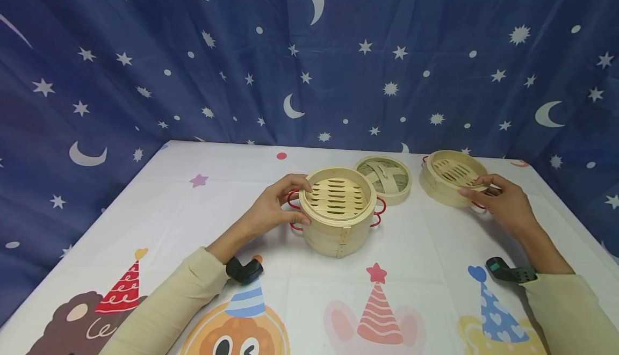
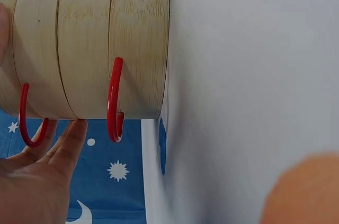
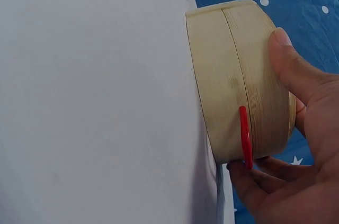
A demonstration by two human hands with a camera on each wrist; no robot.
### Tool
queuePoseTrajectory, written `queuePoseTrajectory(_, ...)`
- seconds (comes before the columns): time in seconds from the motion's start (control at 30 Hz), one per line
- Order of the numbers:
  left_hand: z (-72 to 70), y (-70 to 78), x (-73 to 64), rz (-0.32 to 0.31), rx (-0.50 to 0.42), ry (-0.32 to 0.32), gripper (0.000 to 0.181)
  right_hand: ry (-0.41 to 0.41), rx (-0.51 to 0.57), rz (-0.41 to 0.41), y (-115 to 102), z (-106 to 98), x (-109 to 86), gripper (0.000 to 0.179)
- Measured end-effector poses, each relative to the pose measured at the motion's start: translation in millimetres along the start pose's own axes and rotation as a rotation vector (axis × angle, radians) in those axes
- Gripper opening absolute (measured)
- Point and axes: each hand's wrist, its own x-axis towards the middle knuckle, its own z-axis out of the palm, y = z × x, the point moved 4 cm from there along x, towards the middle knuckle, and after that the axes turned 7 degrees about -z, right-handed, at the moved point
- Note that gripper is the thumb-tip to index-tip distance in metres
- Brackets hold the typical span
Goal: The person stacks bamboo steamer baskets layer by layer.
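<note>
Where the desk (image 1: pixel 217 204) meets the far wall, a dark blue cloth (image 1: pixel 145 59) printed with white stars and moons hangs as a backdrop and drapes down past both side edges. Desk cover is white, with cartoon party hats and faces along the near edge and small stars and dots farther back.

Stacked bamboo steamer (image 1: pixel 337 211) stands at desk centre, two tiers, slatted floor visible from above, red wire handles on both sides. Left hand (image 1: pixel 273 209) holds it at the left side: thumb on the rim, fingers curved round the wall beside the red handles (image 2: pixel 114 102). Grip there is a loose wrap, not a pinch.

Single steamer tier (image 1: pixel 452 176) sits near the back right corner of the desk, tilted slightly. Right hand (image 1: pixel 503 204) clasps its near side, thumb on the outer wall (image 3: pixel 249 75), fingers curled under by the red handle.

Woven lid (image 1: pixel 386 179) lies upside down between the two, just behind the stack.

Open room: broad bare stretch on the left half and along the front; right tier lies close to the right edge.
</note>
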Motion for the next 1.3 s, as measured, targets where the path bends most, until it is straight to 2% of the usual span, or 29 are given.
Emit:
queuePoseTrajectory(0.2,0.4,-0.1,-0.5,0.009,-0.001,-0.001,0.057,0.007,-0.035,0.008,0,0,-0.7,0.072)
queuePoseTrajectory(0.57,0.5,0.1,-1.1,0.023,-0.006,0.000,0.058,0.023,-0.033,-0.007,-4,-3,0.5,0.065)
queuePoseTrajectory(1.3,1.2,0.6,0.1,0.032,-0.011,0.002,0.059,0.021,0.021,-0.089,-49,-11,-0.2,0.061)
